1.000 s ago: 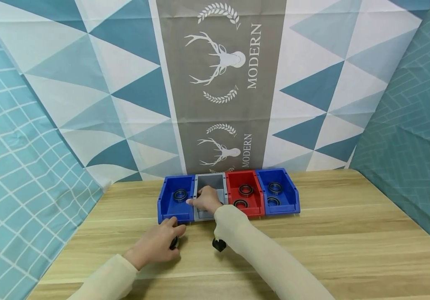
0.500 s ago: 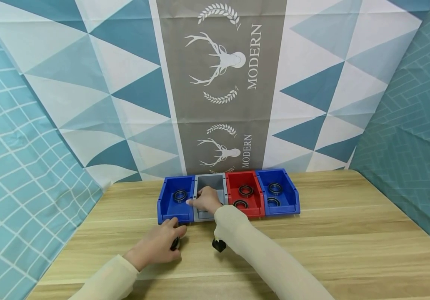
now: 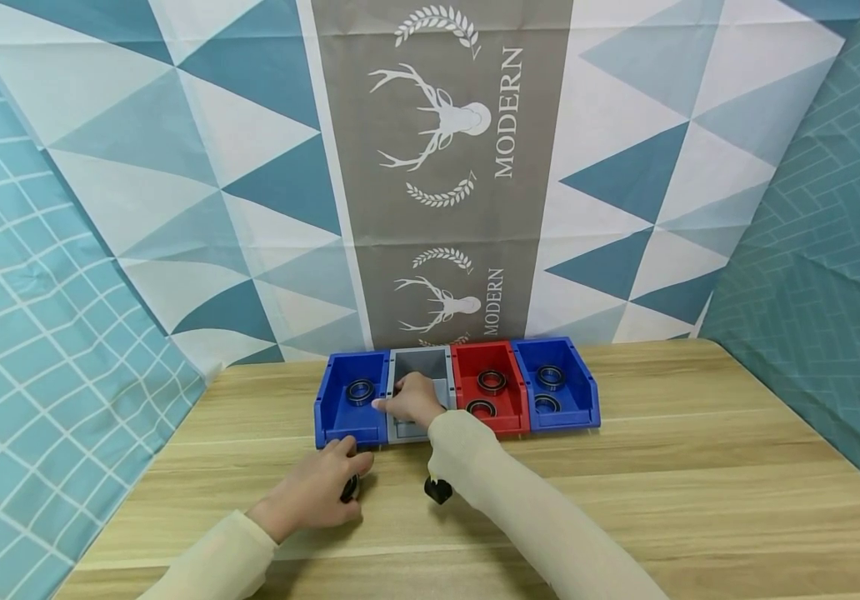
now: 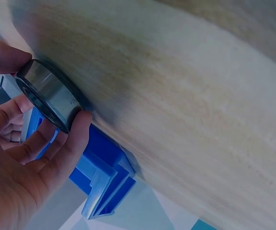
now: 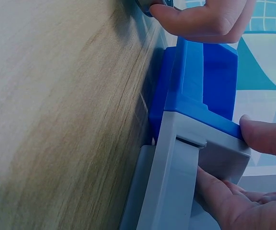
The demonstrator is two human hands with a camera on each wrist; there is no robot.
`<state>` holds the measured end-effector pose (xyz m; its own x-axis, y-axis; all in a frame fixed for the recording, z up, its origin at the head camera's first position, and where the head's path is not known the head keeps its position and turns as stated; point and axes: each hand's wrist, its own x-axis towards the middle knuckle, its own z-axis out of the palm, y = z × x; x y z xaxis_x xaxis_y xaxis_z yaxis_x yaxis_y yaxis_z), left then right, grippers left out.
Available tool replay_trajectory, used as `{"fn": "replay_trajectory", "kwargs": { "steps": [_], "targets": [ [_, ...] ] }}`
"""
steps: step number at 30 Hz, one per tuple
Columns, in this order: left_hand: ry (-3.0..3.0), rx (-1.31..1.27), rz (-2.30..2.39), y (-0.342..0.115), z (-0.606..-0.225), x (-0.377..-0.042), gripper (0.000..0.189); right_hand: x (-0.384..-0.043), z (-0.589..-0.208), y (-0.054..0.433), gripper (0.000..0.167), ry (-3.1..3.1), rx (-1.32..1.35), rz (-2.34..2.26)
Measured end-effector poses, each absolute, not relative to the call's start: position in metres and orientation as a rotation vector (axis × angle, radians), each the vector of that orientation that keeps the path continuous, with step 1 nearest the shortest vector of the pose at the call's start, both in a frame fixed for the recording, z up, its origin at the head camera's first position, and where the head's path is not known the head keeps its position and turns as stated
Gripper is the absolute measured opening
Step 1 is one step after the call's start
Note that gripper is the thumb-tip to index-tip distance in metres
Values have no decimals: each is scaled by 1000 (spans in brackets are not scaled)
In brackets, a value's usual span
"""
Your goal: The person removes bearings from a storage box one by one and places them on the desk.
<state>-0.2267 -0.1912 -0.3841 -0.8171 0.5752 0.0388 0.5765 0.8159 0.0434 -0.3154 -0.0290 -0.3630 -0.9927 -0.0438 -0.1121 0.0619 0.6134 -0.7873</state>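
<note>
My left hand (image 3: 316, 490) pinches a ball bearing (image 4: 51, 93) between thumb and fingertips, on edge just in front of the left blue bin (image 3: 334, 417). In the left wrist view, the bearing's silvery outer side and dark rims show. My right hand (image 3: 413, 400) is at the grey bin (image 3: 421, 362). The right wrist view has its thumb on the wall top where the grey and blue bins meet, with curled fingers inside the grey bin, so it grips that wall. Those fingertips are partly hidden.
One bearing (image 3: 351, 393) lies in the left blue bin. The red bin (image 3: 501, 421) holds two bearings, as does the right blue bin (image 3: 576, 412). The bins stand side by side on a wooden table (image 3: 670, 483) before a patterned cloth. Under my right sleeve is a black object (image 3: 438, 490).
</note>
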Motion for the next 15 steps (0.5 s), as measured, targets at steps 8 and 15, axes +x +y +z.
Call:
{"fn": "replay_trajectory", "kwargs": {
  "steps": [8,15],
  "targets": [
    [-2972,-938,-59,-191,-385,-227,46,-314,-362,-29,52,2716,15,-1332],
    [-2984,-931,-58,-191,-386,-226,45,-313,-362,-28,53,2714,18,-1332]
  ]
}}
